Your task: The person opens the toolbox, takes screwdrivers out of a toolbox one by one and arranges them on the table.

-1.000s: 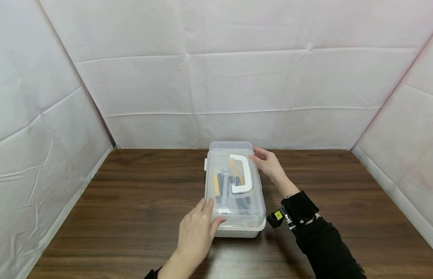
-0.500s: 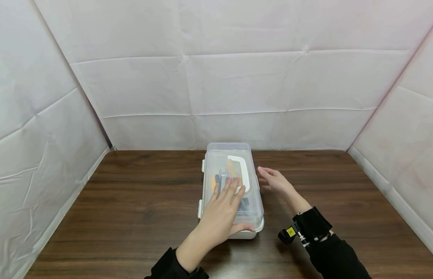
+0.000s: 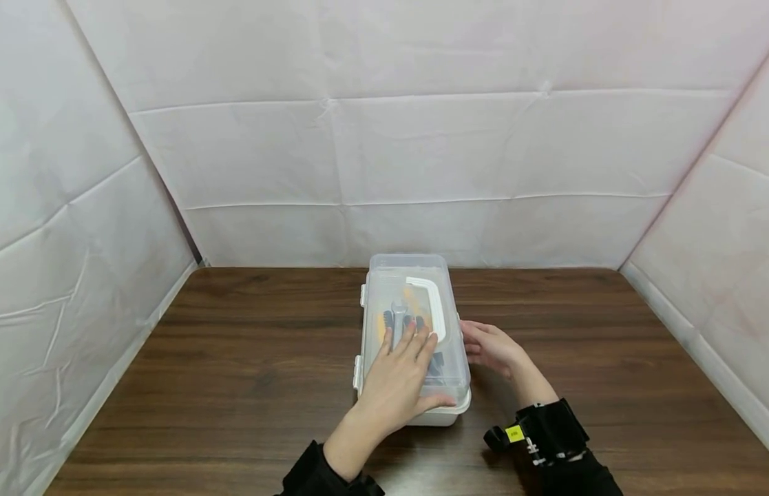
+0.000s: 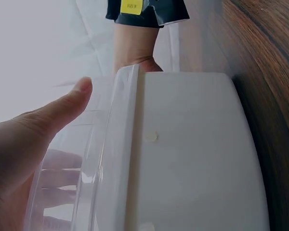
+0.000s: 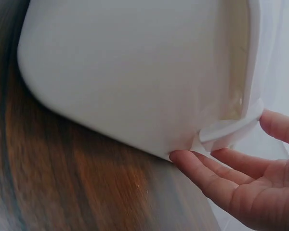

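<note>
1. The clear-lidded plastic toolbox (image 3: 436, 418) sits upright on the table (image 3: 266, 331), its far end near the table's back edge, between the two hands.
2. The left hand (image 3: 393, 386) rests on the near half of the lid (image 3: 415, 264), relaxed and ungripping, with straight, slightly spread fingers; its thumb stretches across toward the near right corner.
3. The right hand (image 3: 491, 350) is at the toolbox's right long side, with bent fingers. In the right wrist view it pinches a white latch (image 5: 229, 134), thumb at the outer end and fingers beneath.
4. The toolbox's long axis runs away from the person toward the back sheet (image 3: 254, 151), with one short end facing the person.
5. A C-shaped white handle (image 3: 435, 303) lies on the lid, its long bar running roughly with that axis.
6. Through the lid shows a grey wrench (image 3: 399, 321), forked head toward the far end, beside a yellow piece (image 3: 381, 325).
7. The lid is glossy, see-through plastic; the base (image 4: 197, 149) is smooth, opaque white with rounded corners.
8. The table has dark brown, streaked wood grain; the back sheet is white and creased.
</note>
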Action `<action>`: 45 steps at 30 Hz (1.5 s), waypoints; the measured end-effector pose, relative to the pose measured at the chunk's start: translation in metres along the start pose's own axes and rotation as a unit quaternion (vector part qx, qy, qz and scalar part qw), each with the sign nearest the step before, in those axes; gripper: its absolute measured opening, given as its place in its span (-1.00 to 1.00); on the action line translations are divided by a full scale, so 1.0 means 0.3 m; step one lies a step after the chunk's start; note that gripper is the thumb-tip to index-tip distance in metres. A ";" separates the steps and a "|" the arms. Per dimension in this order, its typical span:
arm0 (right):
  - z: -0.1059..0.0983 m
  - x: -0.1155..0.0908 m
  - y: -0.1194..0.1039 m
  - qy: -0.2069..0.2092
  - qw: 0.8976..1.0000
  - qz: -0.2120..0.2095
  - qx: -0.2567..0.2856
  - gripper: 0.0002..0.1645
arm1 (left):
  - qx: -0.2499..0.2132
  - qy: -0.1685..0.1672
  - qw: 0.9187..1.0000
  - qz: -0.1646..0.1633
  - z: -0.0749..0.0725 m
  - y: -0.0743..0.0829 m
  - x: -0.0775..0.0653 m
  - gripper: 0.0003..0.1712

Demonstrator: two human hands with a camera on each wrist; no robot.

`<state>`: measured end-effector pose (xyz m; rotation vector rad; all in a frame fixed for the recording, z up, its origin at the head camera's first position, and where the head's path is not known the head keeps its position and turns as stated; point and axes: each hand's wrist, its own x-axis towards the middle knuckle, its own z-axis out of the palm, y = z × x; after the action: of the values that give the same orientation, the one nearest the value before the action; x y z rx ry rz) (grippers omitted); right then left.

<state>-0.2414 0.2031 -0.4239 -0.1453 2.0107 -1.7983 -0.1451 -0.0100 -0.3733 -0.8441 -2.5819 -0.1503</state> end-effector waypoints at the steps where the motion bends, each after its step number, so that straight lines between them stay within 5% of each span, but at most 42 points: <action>1: 0.000 -0.005 0.001 -0.001 1.000 -0.006 0.003 -0.29 | 0.000 0.001 1.000 0.000 0.002 0.000 0.001 0.01; 7: 0.010 -0.019 0.002 0.014 0.998 -0.030 0.048 -0.34 | -0.001 0.013 1.000 -0.005 0.011 0.001 0.001 -0.03; 16: 0.001 -0.014 0.022 0.001 0.989 -0.012 0.148 -0.36 | 0.001 0.025 1.000 -0.003 0.020 0.012 0.003 -0.05; 23: -0.015 -0.025 -0.022 0.057 0.998 -0.007 0.040 -0.38 | 0.004 0.034 0.999 -0.001 0.020 0.015 0.007 -0.06; 31: -0.008 -0.038 -0.065 0.093 0.995 0.003 -0.040 -0.38 | -0.001 0.042 0.999 -0.001 0.019 0.014 0.006 -0.08; 45: -0.010 -0.055 -0.072 0.111 0.993 -0.001 -0.047 -0.39 | -0.012 0.050 0.999 0.003 0.024 0.023 0.007 -0.11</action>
<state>-0.2323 0.2087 -0.3988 0.0261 2.2508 -1.7888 -0.1452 -0.0016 -0.3792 -0.8298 -2.4889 -0.2157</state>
